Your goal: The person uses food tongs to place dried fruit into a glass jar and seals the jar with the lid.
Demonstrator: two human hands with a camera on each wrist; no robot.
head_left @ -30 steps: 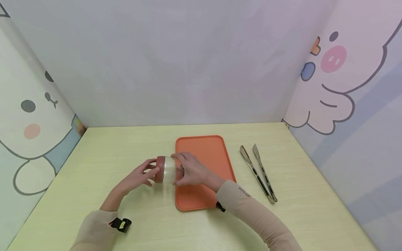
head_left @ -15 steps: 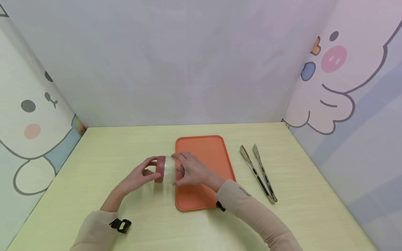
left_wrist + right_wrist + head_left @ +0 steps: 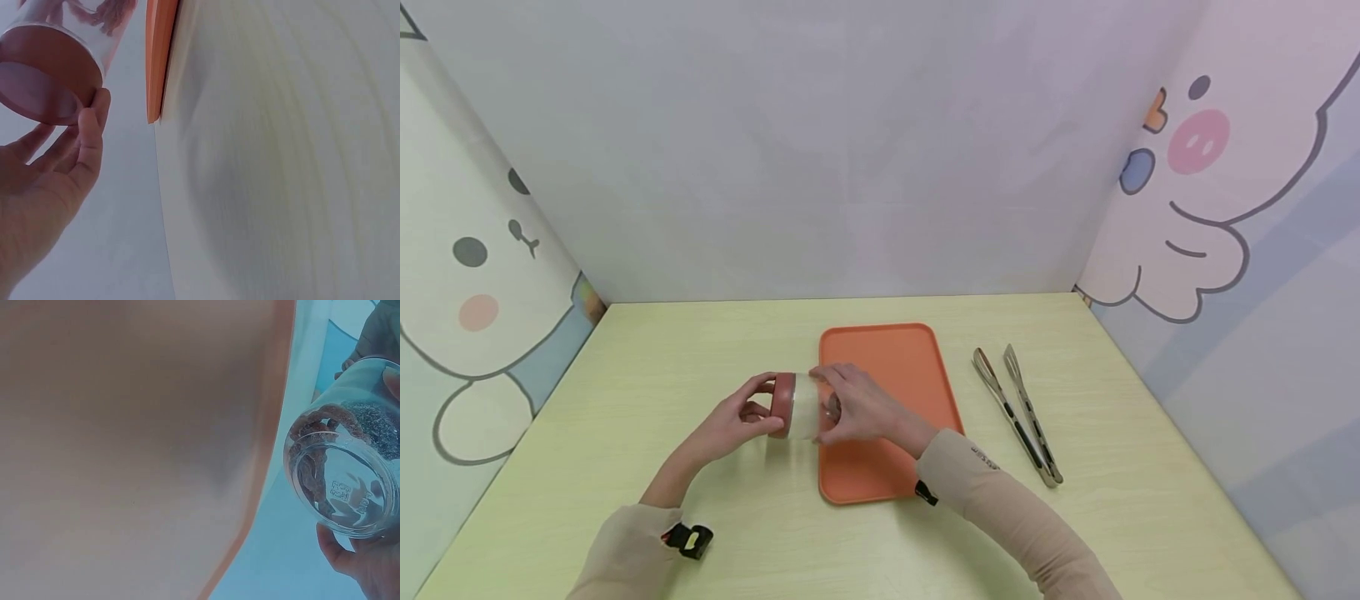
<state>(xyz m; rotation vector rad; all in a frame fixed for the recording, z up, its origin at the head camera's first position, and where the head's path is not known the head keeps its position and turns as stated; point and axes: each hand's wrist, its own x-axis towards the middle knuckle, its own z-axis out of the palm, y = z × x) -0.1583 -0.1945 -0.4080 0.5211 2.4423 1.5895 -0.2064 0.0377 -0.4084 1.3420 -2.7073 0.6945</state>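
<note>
Since a second ago my left hand [image 3: 737, 421] has curled tighter round the red lid [image 3: 783, 404]; its fingers were looser before. Nothing else has moved much.

I hold the jar [image 3: 805, 406] on its side, off the table [image 3: 625, 375], at about 9 o'clock from the orange tray [image 3: 910, 367], right over the tray's left edge. My right hand [image 3: 857, 408] wraps round the clear body, fingers on top and thumb below. My left hand pinches the lid rim with thumb and fingertips.

I think the jar is glass, so it will be hard, smooth, a bit slippery, and it could break if it fell. It looks light. In the right wrist view I see small brown bits inside, near the thick bottom. I think the best place to hold is round the middle of the body, with the other hand on the lid's edge.

Metal tongs [image 3: 1018, 412] lie at 3 o'clock from the tray.
</note>
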